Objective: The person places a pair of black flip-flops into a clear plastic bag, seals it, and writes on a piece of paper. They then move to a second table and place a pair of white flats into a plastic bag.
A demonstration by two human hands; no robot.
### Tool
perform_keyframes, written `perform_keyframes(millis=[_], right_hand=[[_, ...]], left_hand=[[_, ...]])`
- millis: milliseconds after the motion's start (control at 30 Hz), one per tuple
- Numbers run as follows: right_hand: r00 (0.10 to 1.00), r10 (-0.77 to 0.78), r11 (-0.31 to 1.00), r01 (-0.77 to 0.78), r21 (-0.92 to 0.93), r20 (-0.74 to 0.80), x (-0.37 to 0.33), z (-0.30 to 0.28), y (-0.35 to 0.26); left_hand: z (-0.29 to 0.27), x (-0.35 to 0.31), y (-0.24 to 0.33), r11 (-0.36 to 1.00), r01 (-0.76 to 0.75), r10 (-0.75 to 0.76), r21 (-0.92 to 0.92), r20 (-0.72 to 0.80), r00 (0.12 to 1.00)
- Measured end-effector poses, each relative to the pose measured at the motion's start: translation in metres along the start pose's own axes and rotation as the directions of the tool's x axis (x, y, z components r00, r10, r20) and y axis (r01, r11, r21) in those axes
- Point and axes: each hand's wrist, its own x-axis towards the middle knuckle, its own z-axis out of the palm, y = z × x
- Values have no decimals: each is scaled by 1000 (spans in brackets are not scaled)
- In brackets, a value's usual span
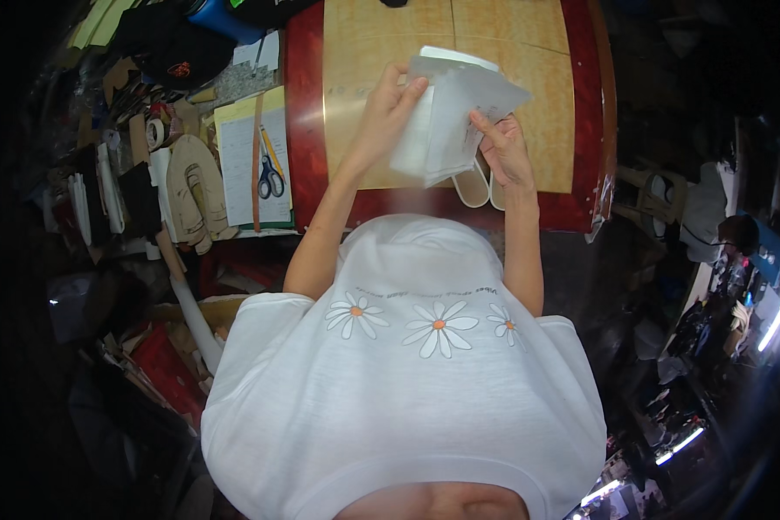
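In front of me, above the table [355, 95], both hands hold a limp, whitish, translucent sheet [446, 121]; whether it is a bag or loose layers I cannot tell. My left hand [390, 113] grips its left side, thumb on top and fingers behind. On the right side my right hand [506, 152] pinches it between thumb and curled fingers. A white edge [459, 57] shows past its top; what that belongs to is hidden. Two pale, rounded, sole-shaped pieces [471, 188] show on the table below the sheet, partly covered by it and my right hand.
Left of the table's red border [305, 130] lie scissors [270, 178], a yellow pencil [272, 149] and papers [236, 156]. Beyond them are a tape roll [154, 133], a beige curved piece [198, 191] and a black cap [178, 56]. Dark clutter fills the right side.
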Motion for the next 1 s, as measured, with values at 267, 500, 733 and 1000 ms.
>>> perform_keyframes(millis=[267,500,733,1000], right_hand=[[989,-86,996,84,-27,-118,28,-2,12],[966,-146,989,139,-43,-215,65,-10,10],[933,-223,962,163,-218,-284,131,-36,3],[914,-399,825,326,-461,-70,204,-79,36]], left_hand=[[-11,35,-4,872,-81,251,482,-300,920],[-78,97,-36,908,-330,164,-258,-505,847],[-82,140,-73,965,-97,102,243,-8,995],[-32,203,-122,911,-102,47,400,145,988]])
